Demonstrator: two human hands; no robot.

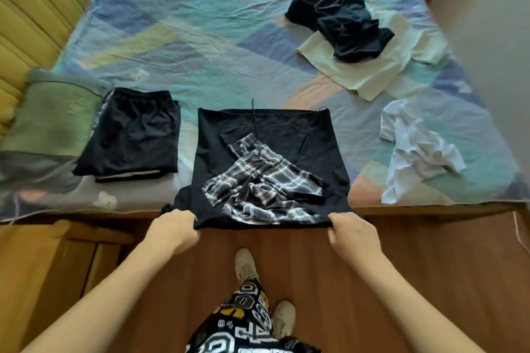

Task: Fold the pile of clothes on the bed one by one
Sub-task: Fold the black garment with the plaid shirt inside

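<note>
Pastel patchwork sheet covers the bed, wrinkled and soft underfoot for anything laid on it, and right at the near edge lies a black garment spread flat with a plaid shirt crumpled on top of its lower half. Left hand has its fingers curled tight around the near left corner of the black garment, and right hand grips the near right corner the same way, both holding the hem just over the wooden bed frame. Thin, limp cloth by the look of it: light, no stiffness, it will sag between the two grips and drape wherever it is dropped, so corners and hems are the sensible places to hold. That loose plaid piece may slide or bunch when the hem lifts. Off to the left sits a folded dark stack beside a green pillow. Well apart, far right, a dark crumpled garment rests on a pale yellow cloth, and a white shirt lies rumpled near the right edge, not yet folded.
</note>
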